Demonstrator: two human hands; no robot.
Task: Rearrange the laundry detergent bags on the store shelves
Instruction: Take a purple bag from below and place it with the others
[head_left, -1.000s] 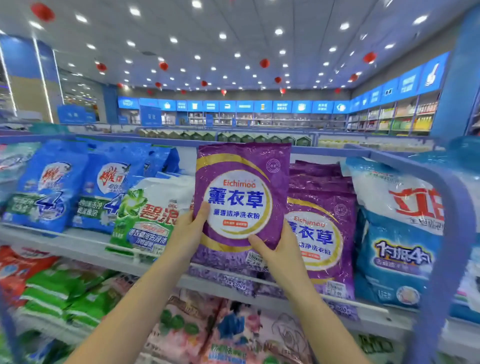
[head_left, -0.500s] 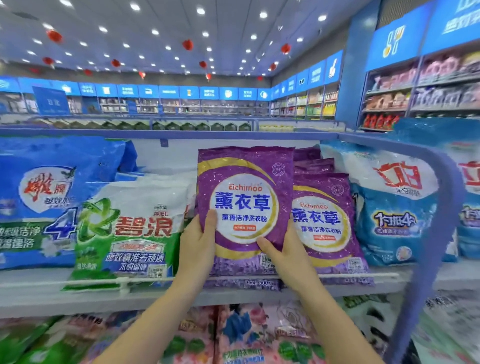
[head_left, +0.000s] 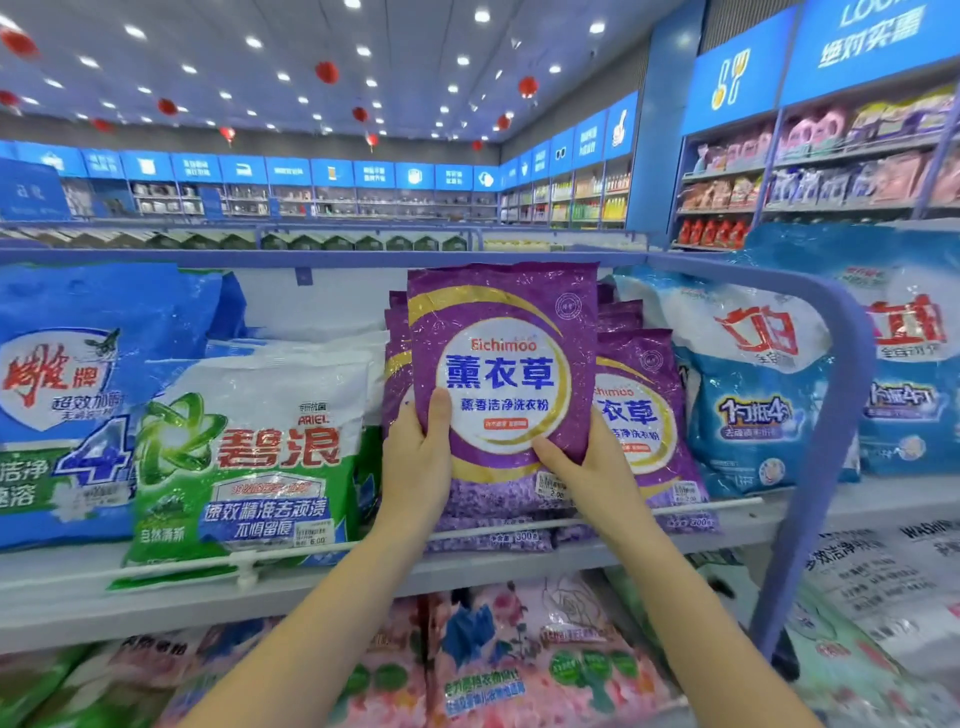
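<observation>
I'm gripping the glossy purple plastic detergent bag (head_left: 501, 364) with both hands: left hand (head_left: 415, 467) clamping its lower left edge, right hand (head_left: 587, 473) its lower right. Bag is standing long axis vertical at the grey metal shelf's (head_left: 156, 597) front edge, overlapping the matching purple stack (head_left: 644, 415) behind; neither hand nearer.

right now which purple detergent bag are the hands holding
The frontmost purple plastic bag, gripped by the left hand and right hand; other purple bags stand behind it.
</observation>
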